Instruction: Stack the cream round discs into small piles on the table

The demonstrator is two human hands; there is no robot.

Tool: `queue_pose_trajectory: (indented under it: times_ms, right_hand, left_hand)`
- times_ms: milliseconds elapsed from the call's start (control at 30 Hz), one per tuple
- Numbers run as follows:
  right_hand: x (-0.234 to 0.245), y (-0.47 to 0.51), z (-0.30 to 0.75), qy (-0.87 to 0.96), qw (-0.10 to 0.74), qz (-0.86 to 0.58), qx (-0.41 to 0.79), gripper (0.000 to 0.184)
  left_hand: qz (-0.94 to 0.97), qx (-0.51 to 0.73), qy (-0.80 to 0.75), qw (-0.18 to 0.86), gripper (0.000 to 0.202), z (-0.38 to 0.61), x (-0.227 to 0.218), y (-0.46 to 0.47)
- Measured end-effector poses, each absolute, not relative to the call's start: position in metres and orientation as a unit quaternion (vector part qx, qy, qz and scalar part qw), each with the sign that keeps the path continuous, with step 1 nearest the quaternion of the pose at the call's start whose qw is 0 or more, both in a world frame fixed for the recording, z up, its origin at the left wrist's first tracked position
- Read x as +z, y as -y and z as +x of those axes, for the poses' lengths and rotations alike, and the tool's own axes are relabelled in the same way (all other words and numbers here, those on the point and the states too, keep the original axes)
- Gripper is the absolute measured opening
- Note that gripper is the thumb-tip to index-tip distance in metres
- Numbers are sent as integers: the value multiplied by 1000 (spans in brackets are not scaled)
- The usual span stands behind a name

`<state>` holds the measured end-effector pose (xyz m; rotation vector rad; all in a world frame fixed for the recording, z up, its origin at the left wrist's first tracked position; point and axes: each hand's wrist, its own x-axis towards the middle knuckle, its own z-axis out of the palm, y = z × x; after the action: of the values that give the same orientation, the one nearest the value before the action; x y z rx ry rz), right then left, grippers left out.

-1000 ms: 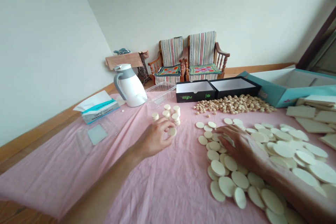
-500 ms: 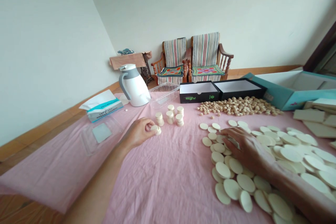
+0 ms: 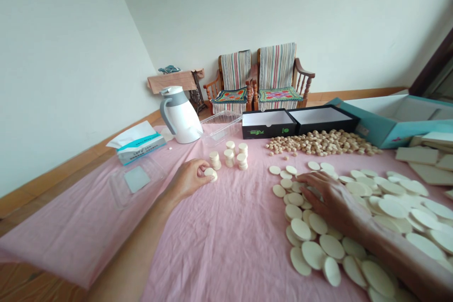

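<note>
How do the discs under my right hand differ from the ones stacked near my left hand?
The flat discs by the right hand are wide, thin and spread loosely, overlapping on the cloth. The stacked discs beside the left hand are narrower and piled upright in short columns. The left hand pinches one small disc; the right hand lies flat on the spread. Both kinds are cream and round.

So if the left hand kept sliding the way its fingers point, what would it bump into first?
Probably the nearest short stack of discs, just beyond the discs that the left hand grips on the pink cloth. Depth is hard to judge.
</note>
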<state>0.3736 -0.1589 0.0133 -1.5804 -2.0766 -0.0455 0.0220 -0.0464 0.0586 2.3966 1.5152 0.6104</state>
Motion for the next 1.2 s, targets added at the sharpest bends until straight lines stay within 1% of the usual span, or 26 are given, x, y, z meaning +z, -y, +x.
queue_pose_trajectory:
  times_ms: [333, 567, 767, 900, 1033, 1200]
  right_hand:
    - [15, 159, 371, 767, 253, -589, -19, 24]
    - [14, 159, 372, 768, 252, -588, -15, 25]
    - [13, 158, 372, 768, 259, -585, -17, 25]
    - [14, 159, 372, 767, 256, -588, -18, 25]
    - [14, 159, 372, 768, 256, -586, -22, 25]
    - [14, 159, 372, 771, 263, -579, -24, 24]
  left_hand:
    - [823, 194, -522, 115, 19, 22, 55, 42]
    - [810, 264, -514, 97, 23, 17, 74, 40]
    - [822, 215, -512, 126, 21, 19, 62, 40]
    - [828, 204, -508, 119, 20, 21, 53, 39]
    - [837, 192, -497, 122, 17, 22, 51, 39]
    - [842, 185, -491, 126, 18, 21, 51, 38]
